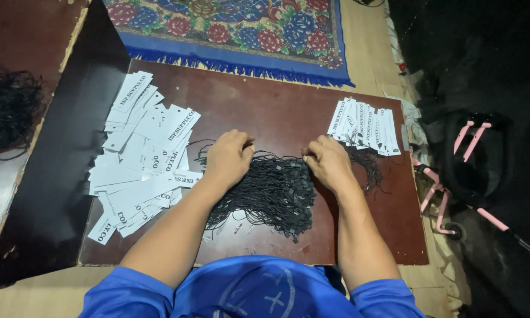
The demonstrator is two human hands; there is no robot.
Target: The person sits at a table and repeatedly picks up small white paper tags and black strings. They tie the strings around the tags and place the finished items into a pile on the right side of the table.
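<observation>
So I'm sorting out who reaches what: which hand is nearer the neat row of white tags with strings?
Right. The right hand sits just below-left of the neat row of white tags; the left hand is farther off, beside the loose tag pile.

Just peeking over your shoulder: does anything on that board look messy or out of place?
The white paper tags on the left lie scattered and overlapping at all angles, while the stack on the right is fanned neatly. The black strings between both hands form a tangled heap.
</observation>
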